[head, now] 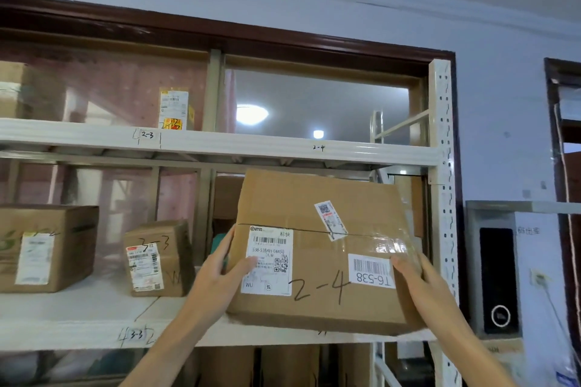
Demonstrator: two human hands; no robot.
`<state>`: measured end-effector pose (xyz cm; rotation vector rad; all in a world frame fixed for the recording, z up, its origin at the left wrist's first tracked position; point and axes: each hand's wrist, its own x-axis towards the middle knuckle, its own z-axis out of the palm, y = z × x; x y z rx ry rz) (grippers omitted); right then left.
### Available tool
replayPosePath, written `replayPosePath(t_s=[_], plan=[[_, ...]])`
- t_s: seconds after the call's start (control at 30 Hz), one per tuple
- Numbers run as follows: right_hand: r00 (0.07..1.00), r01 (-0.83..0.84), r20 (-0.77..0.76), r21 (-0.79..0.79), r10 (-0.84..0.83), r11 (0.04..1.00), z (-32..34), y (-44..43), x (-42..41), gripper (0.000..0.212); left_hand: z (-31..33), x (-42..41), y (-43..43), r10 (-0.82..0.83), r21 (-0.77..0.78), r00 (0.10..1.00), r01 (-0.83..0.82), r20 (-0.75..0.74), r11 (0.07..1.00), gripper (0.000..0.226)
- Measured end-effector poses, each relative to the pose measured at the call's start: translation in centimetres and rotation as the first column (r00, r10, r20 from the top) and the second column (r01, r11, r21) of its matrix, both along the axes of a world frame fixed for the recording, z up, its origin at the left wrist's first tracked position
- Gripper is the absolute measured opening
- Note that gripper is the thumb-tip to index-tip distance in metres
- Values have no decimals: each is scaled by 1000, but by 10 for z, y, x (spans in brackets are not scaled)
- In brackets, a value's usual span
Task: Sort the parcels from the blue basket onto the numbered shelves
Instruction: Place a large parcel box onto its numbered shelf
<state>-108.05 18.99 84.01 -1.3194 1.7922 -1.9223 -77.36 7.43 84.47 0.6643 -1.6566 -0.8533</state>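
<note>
A: Item one, far out from the left hand point(228, 264): large box point(47, 247) on the lower shelf point(78, 331), edge marked 3-3.

B: Next?

A: Small box point(158, 258), nearer that hand, scrawled 3-3, standing on the same shelf. Above it, on the upper shelf point(220, 143), a thin labelled packet point(173, 108) over the 2-3 mark.

B: And the hands?

A: Left hand flat against the parcel's near-left edge, fingers spread over its white label, thumb around the side. Parcel point(320, 248) between the two hands, carton, marked 2-4 in pen, barcode sticker T6-538. It sits tilted in front of the lower bay; whether its bottom edge rests on that shelf I cannot tell. Right hand point(408, 267) pressed to the right edge, fingers wrapped over the corner.

B: Where does it belong?

A: By its mark, the bay above both hands, where the beam reads 2-4 point(318, 148). That bay looks empty.

B: How to do it well?

A: My judgement: keep both palms squeezing the sides, lift until the bottom clears the upper beam, level it, then slide it in label outward. The post point(441, 166) stands close beside the right hand; keep that corner off it.
</note>
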Motion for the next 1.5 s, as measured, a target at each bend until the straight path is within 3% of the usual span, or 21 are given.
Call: replayPosePath(t_s=[0.1, 0.23, 0.6, 0.97, 1.2, 1.5], plan=[[1000, -17, -20, 5, 17, 1000, -2, -6, -17, 68, 7, -10, 6, 14, -26, 1000, -14, 5, 1000, 63], [998, -58, -24, -17, 57, 998, 2, -4, -33, 56, 7, -25, 15, 45, -35, 999, -46, -10, 998, 61], [992, -104, -80, -63, 98, 993, 5, 17, -51, 62, 9, -46, 47, 106, -83, 994, -108, -28, 991, 48], [986, -154, -127, -428, 110, 890, 63, 51, -34, 39, 64, -31, 79, 55, -304, 974, -122, -221, 945, 57], [978, -137, -207, -600, 13, 788, 129, 40, -25, 40, 142, -23, 67, 101, -513, 978, -182, -182, 839, 40], [944, 28, -221, -689, -247, 724, 191, -15, -26, 61, 213, -24, 27, 243, -645, 968, -224, -62, 730, 58]])
